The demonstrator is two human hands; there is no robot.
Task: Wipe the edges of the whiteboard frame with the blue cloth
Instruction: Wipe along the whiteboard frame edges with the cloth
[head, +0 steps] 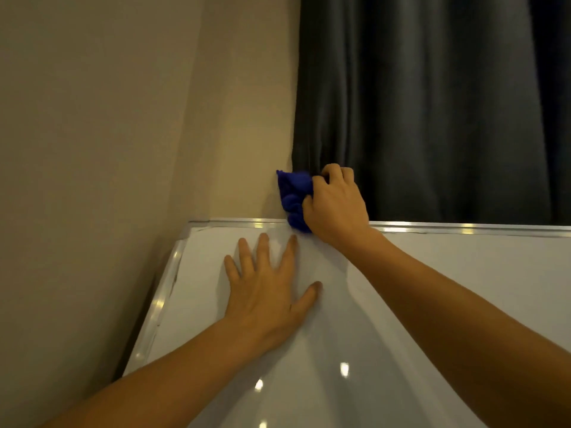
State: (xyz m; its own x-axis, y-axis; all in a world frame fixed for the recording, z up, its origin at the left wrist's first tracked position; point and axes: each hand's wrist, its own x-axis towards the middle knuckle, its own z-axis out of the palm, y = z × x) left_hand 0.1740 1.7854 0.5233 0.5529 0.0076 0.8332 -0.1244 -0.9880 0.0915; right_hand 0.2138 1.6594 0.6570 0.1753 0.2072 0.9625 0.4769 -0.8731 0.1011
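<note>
Head: right hand (336,202) clutches bunched blue cloth (295,196) on whiteboard frame (241,224); left hand (268,299) fingers spread flat.

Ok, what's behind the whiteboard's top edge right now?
Behind the top frame edge a beige wall shows at left and a dark curtain at right. The right hand and bunched blue cloth cover where they meet near the frame.

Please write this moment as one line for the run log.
stage: wiping top frame edge | right hand: grips blue cloth on it, near top-left corner | left hand: open, flat on board surface
</note>
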